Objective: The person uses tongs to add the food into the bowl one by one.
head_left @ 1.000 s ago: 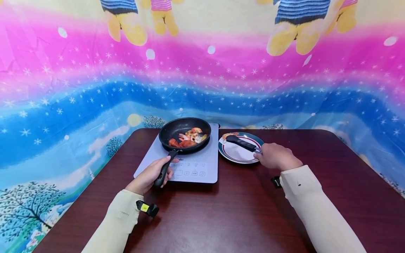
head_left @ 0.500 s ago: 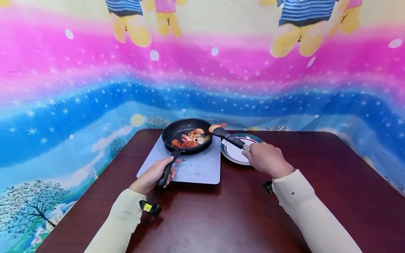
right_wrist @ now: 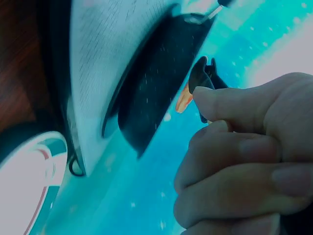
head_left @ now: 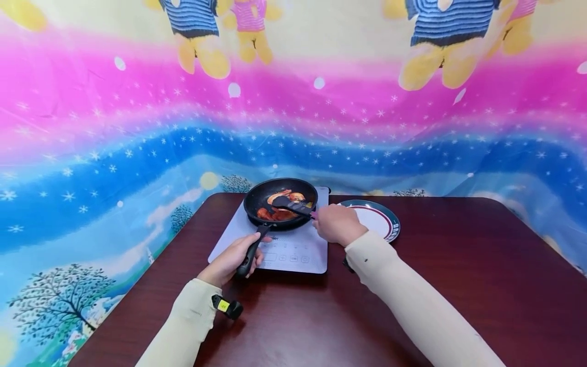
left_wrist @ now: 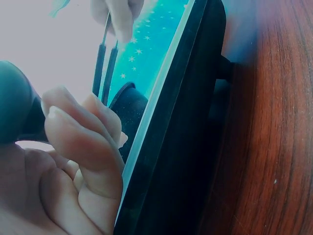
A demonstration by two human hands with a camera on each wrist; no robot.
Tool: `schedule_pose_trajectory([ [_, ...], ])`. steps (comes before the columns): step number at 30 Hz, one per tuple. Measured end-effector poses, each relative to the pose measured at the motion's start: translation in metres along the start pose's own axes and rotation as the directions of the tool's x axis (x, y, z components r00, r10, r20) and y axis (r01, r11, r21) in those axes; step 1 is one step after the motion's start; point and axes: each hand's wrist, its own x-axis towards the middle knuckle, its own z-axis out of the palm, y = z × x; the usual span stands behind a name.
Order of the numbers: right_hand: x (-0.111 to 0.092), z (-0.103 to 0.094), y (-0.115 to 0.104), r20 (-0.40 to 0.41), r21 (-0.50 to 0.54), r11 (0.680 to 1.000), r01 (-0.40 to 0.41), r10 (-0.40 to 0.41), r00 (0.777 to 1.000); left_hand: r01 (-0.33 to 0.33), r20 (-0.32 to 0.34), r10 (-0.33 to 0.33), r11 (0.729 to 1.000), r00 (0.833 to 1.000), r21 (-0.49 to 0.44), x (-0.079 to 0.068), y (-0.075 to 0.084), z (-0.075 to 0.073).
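Gripped in your right hand (head_left: 337, 224): the black tongs (head_left: 292, 205), fingers curled round the handle end. Your left hand (head_left: 231, 257) is wrapped round the pan handle (head_left: 253, 250), fingers closed on it.

Change against the earlier frames: a second ago the tongs lay over the plate (head_left: 382, 218) at centre right, next to a shrimp there. Half a second ago they carried that shrimp between plate and pan. Now their tips sit inside the frying pan (head_left: 281, 203), over the shrimp (head_left: 284, 196) and other food, and the plate shows bare white. Left hand's hold on the handle is unchanged.

Orientation: the tongs' long axis runs from your right hand up and left, tips pointing to the pan's centre. The pan handle runs from the pan down and left toward the lower frame edge.

Position: pan sits on the grey induction cooktop (head_left: 293, 252), centre of frame, on the dark wooden table (head_left: 458, 285). Plate lies just right of the cooktop.

Right wrist view: thumb and fingers (right_wrist: 234, 147) pinch the tongs together; whether the tips hold a piece, you cannot tell.
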Motion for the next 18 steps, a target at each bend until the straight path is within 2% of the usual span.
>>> schedule_pose_trajectory([
  [6, 0.016, 0.002, -0.017, 0.019, -0.033, 0.999, 0.000, 0.000, 1.000, -0.008, 0.006, 0.008, 1.000, 1.000, -0.012, 0.001, -0.003, -0.001],
  [13, 0.024, 0.000, -0.030, 0.008, -0.047, 0.999, 0.016, -0.016, 1.000, 0.001, -0.006, -0.001, 1.000, 1.000, -0.010, 0.001, -0.003, -0.001],
  [18, 0.026, -0.003, -0.030, -0.006, -0.004, 1.000, 0.007, -0.007, 1.000, 0.007, -0.004, -0.007, 1.000, 1.000, -0.011, 0.001, -0.002, 0.000],
])
